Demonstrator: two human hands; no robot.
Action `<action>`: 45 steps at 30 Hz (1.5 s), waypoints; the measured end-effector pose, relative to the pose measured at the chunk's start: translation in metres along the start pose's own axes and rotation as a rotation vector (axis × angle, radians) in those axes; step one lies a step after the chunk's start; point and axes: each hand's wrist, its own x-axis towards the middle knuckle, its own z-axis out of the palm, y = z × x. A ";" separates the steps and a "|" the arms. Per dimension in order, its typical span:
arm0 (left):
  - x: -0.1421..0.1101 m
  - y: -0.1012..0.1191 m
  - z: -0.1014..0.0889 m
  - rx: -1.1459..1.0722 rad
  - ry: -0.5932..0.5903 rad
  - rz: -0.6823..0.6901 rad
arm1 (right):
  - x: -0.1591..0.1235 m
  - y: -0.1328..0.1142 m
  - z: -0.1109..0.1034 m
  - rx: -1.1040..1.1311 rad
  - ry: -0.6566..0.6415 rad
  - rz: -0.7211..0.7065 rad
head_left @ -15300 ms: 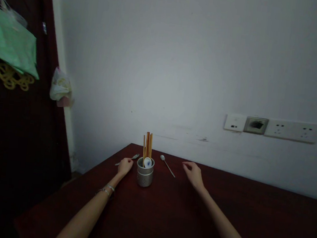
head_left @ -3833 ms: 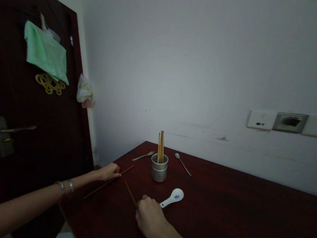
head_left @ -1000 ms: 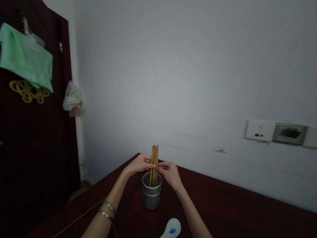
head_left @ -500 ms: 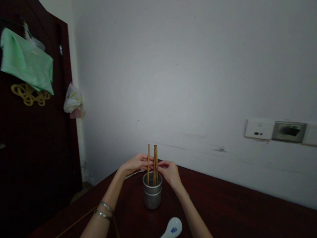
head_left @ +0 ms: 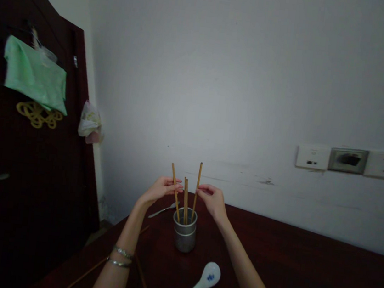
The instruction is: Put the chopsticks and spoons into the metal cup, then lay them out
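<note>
A metal utensil cup (head_left: 184, 237) stands on the dark red table (head_left: 302, 272). My left hand (head_left: 159, 190) pinches one wooden chopstick (head_left: 174, 191), lifted and tilted left, its lower end still at the cup's rim. Just right of it, my right hand (head_left: 210, 199) pinches a second chopstick (head_left: 198, 181), raised nearly upright above the cup. A few more chopsticks (head_left: 185, 201) remain standing in the cup between my hands.
A white ceramic spoon (head_left: 204, 282) with a blue mark lies in front of the cup. A metal spoon (head_left: 162, 210) lies behind it at left. Two chopsticks (head_left: 112, 260) lie on the table by my left forearm. A dark door (head_left: 19, 166) stands at left; wall sockets (head_left: 349, 160) are at right.
Both hands have each drawn one chopstick up out of the bundle; the left one tilts outward, the right one rises straight. The cup has not moved.
</note>
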 end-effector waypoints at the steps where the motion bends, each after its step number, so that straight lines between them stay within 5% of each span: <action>1: -0.001 0.004 0.002 0.003 0.024 0.023 | 0.000 -0.004 -0.001 0.017 0.008 -0.003; 13: -0.021 0.043 0.018 -0.006 0.174 0.251 | -0.016 -0.082 -0.014 0.198 0.057 -0.047; 19: -0.029 0.050 0.037 -0.026 0.069 0.237 | -0.032 -0.103 -0.010 0.170 -0.176 0.072; 35: -0.011 0.028 0.067 -0.086 0.084 0.149 | -0.037 -0.085 -0.021 0.067 -0.251 0.220; 45: -0.003 0.010 0.094 -0.076 -0.028 0.065 | -0.047 -0.064 -0.046 -0.003 -0.223 0.219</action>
